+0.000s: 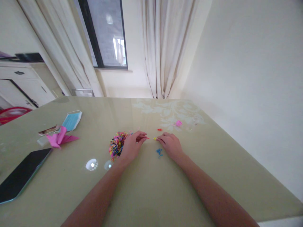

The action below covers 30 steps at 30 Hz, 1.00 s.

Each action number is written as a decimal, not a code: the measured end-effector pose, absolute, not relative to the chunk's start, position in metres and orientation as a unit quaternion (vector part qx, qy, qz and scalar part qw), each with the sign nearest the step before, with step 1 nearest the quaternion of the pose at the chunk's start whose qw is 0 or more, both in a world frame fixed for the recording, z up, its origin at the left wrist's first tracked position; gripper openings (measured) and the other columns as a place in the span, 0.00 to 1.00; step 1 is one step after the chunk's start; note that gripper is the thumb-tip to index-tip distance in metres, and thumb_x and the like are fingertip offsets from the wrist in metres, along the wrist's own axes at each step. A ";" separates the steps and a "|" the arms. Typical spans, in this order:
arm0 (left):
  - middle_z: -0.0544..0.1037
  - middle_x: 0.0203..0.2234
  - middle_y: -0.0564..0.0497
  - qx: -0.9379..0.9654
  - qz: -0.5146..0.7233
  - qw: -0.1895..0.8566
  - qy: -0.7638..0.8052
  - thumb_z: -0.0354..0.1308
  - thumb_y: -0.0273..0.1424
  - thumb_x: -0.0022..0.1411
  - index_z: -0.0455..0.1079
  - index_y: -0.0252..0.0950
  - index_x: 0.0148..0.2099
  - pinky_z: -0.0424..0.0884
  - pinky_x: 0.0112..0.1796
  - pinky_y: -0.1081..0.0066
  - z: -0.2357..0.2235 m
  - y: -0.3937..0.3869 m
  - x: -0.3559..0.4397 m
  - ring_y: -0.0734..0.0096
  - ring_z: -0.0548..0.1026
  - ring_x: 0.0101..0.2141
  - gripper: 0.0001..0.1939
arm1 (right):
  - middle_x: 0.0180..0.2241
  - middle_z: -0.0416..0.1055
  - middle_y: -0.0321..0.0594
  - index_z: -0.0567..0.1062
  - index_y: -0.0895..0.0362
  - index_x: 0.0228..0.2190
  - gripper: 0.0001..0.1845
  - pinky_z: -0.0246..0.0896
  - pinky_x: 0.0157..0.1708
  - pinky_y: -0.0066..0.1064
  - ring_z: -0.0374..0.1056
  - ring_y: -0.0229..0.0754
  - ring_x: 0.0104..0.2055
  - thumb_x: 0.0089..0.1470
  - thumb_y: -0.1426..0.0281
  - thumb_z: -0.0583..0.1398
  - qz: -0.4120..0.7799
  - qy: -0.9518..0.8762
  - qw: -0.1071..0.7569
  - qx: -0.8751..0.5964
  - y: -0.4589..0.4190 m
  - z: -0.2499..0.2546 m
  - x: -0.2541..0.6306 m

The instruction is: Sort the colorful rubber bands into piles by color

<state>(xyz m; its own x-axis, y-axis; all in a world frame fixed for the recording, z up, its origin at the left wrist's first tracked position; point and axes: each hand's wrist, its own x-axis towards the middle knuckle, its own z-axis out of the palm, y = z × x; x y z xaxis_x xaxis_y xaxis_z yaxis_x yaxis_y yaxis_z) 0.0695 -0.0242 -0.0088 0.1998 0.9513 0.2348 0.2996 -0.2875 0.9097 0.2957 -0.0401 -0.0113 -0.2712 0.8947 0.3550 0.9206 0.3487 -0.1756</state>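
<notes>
My left hand (132, 145) pinches a small red rubber band (148, 138) between thumb and forefinger, just above or on the tabletop. Beside and partly behind that wrist lies a heap of multicoloured rubber bands (115, 146). Facing it, my right hand (171, 145) has its fingertips closed on a yellow rubber band (155, 138). A narrow gap separates the two bands. Several blue rubber bands (159, 153) form a little group nearer me, and a small red bunch (159, 129) lies just beyond the fingertips.
Farther right on the glossy table (146, 195) sits a small pink object (178, 123). To the left are a pink folded-paper bird (60, 138), a blue face mask (72, 121) and a black-screened phone (23, 173). A wall (255, 78) borders the right side.
</notes>
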 end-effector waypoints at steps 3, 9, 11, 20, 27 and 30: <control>0.87 0.37 0.45 0.644 0.449 0.434 0.442 0.66 0.33 0.58 0.77 0.37 0.44 0.79 0.48 0.58 -0.007 -0.025 0.070 0.58 0.85 0.40 0.11 | 0.34 0.80 0.46 0.86 0.54 0.37 0.15 0.67 0.39 0.37 0.75 0.47 0.36 0.69 0.65 0.60 -0.012 -0.801 0.223 -0.556 -0.042 -0.010 0.297; 0.87 0.37 0.43 0.608 0.433 0.526 0.409 0.70 0.38 0.55 0.76 0.36 0.49 0.80 0.44 0.59 -0.003 -0.030 0.074 0.58 0.85 0.39 0.20 | 0.43 0.80 0.45 0.82 0.51 0.49 0.14 0.68 0.44 0.36 0.75 0.45 0.41 0.70 0.60 0.59 0.039 -0.806 0.341 -0.482 -0.059 0.000 0.294; 0.87 0.37 0.43 0.597 0.429 0.546 0.402 0.71 0.40 0.55 0.76 0.35 0.50 0.80 0.43 0.59 -0.002 -0.032 0.075 0.59 0.84 0.38 0.23 | 0.41 0.80 0.45 0.83 0.51 0.47 0.13 0.67 0.45 0.35 0.75 0.45 0.42 0.71 0.62 0.59 0.034 -0.816 0.352 -0.457 -0.064 0.003 0.291; 0.87 0.38 0.43 0.597 0.407 0.584 0.370 0.72 0.41 0.55 0.75 0.36 0.49 0.78 0.44 0.62 0.004 -0.038 0.077 0.61 0.84 0.39 0.23 | 0.38 0.79 0.44 0.83 0.53 0.42 0.13 0.67 0.40 0.33 0.73 0.43 0.37 0.69 0.60 0.60 0.075 -0.804 0.393 -0.439 -0.066 0.007 0.290; 0.85 0.42 0.43 0.683 0.390 0.416 0.457 0.64 0.40 0.64 0.77 0.37 0.51 0.76 0.47 0.58 0.007 -0.032 0.065 0.57 0.82 0.42 0.17 | 0.32 0.78 0.41 0.84 0.54 0.36 0.10 0.64 0.33 0.32 0.69 0.40 0.31 0.66 0.64 0.64 0.129 -0.734 0.493 -0.449 -0.064 0.020 0.294; 0.83 0.47 0.41 0.752 0.291 0.149 0.573 0.59 0.35 0.68 0.79 0.37 0.50 0.70 0.54 0.51 0.006 -0.027 0.050 0.50 0.78 0.50 0.13 | 0.29 0.76 0.38 0.84 0.53 0.34 0.08 0.62 0.30 0.31 0.67 0.40 0.29 0.63 0.64 0.66 0.154 -0.674 0.554 -0.464 -0.062 0.029 0.303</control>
